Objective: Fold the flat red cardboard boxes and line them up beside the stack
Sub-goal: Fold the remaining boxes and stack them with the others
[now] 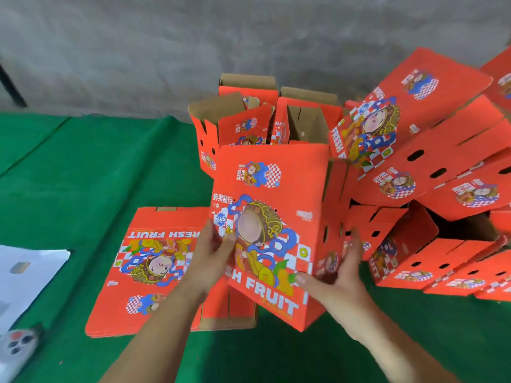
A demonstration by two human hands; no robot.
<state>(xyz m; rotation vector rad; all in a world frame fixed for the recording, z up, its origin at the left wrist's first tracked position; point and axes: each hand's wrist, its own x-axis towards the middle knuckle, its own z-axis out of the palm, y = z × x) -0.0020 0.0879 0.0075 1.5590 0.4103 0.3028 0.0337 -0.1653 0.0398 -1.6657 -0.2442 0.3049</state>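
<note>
A person holds a folded red box (272, 230) upright and slightly tilted between both hands, its printed front panel with the "FRESH FRUIT" lettering facing the camera. The left hand (211, 255) grips the box's left edge, thumb on the front panel and fingers curled behind it. The right hand (336, 275) clasps the lower right corner, thumb pressed on the front and fingers spread along the perforated side wall. The box sits above a green cloth (83, 175) that covers the surface below. Directly left of the held box, and partly hidden behind it, lies a flat stack of unfolded boxes (149, 269), printed side up. Just behind the held box stand several folded boxes (249, 120) with open tops showing brown cardboard inside. To the right of the held box, more red boxes (431, 150) lean and lie in a loose pile, some tipped on their sides. Far left of the held box, at the frame edge, are a white sheet (30, 272) and a blurred grey object (16, 346).
</note>
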